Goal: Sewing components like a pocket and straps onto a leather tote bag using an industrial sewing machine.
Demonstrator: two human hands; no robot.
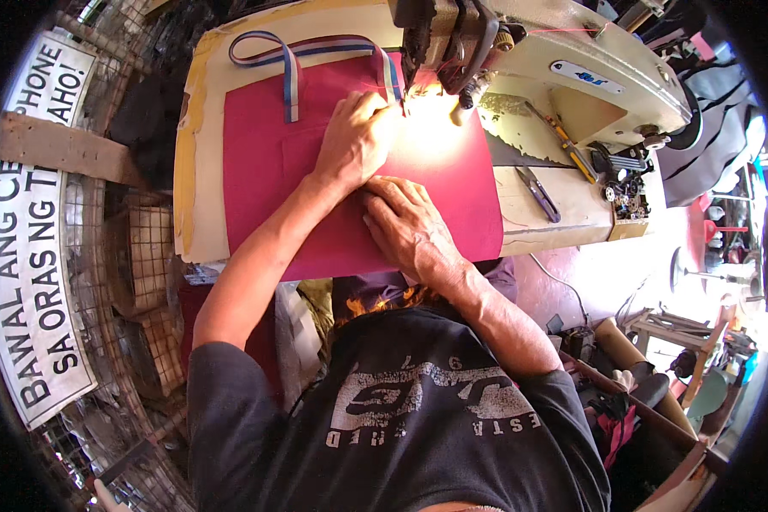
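A dark red piece of fabric (pixel 273 200) lies on the sewing machine's bed. On it runs a striped strap (pixel 292 85) in white, blue and maroon, looped at the far left, with one end near the needle. My left hand (pixel 354 141) is closed over the fabric beside that end; its fingertips are hidden. Just nearer to me, my right hand (pixel 411 226) rests on the fabric by the left wrist, fingers bent together. Whatever its fingertips grip is out of sight. The sewing machine's head (pixel 448 43) stands over the far edge, a bright lamp glaring at the needle.
Thread snips (pixel 538 194) and a yellow-handled cutter (pixel 576 154) lie right of the fabric. A bobbin winder (pixel 627 183) sits at the bed's right end. Wire mesh with a white sign (pixel 30 282) rises at the left. Cluttered wooden pieces (pixel 683 333) stand at the lower right.
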